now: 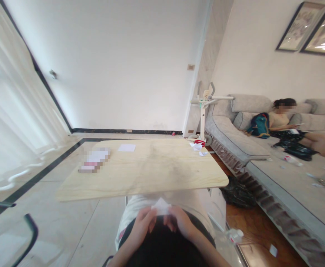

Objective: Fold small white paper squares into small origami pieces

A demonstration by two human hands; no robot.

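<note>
Between my two hands, over my lap and just in front of the table's near edge, is a small piece of folded white paper with a pointed top. My left hand pinches its left side between thumb and fingers. On the opposite side my right hand grips the paper the same way. The fingertips partly cover its lower edge. Beyond it stands a light wooden table bearing a flat white sheet at the far left and several folded paper pieces at the far right corner.
A blurred-out box-like item lies at the table's left. To the right, a person sits on a grey sofa beside a teal backpack. A plastic bottle and a black bag are low on my right.
</note>
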